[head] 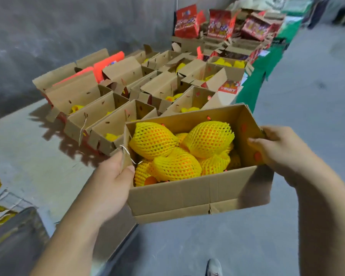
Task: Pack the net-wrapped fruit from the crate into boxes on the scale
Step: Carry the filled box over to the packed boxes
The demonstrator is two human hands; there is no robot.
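Grey concrete floor [317, 80], rows of open brown cardboard boxes [116, 120] beyond fingers. Open brown cardboard box of yellow foam-netted orange fruit [197, 152] held aloft between hands: left hand [110, 176] thumb over end wall, right hand [275, 148] fingers curled round opposite end. Risk: tilt spills piled fruit.

Wall [68, 26]: grey, bare concrete, mottled, runs along the left and rear. Floor [317, 86]: grey concrete, smooth, with faint dark stains. A raised grey ledge [28, 152] sits at the wall's foot, left of centre; hard shadows fall across it toward the left. Green cloth [255, 86] drapes down over an edge at right and trails back into the far corner. Far background at top right is blurred; its contents cannot be made out.
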